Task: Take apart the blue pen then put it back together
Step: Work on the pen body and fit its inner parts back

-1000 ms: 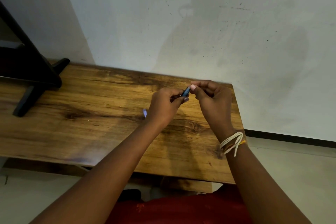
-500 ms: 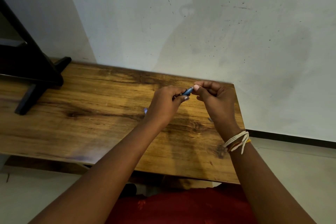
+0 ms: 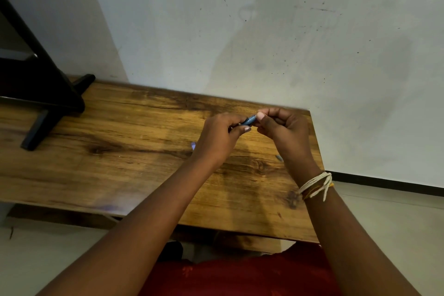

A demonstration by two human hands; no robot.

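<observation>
Hands meet above the brown wooden table point(image 3: 120, 151) — left hand point(image 3: 217, 138) and right hand point(image 3: 284, 128) both pinch the short blue plastic pen point(image 3: 248, 120) between them.

A plain room at home, it seems: a wooden table point(image 3: 120, 151) against a scuffed white wall point(image 3: 264, 43), black stand point(image 3: 43, 94) at upper left.

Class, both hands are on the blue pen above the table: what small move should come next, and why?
Probably twist the pen: the left hand grips one end and the right hand pinches the other, with small bits on the table.
</observation>
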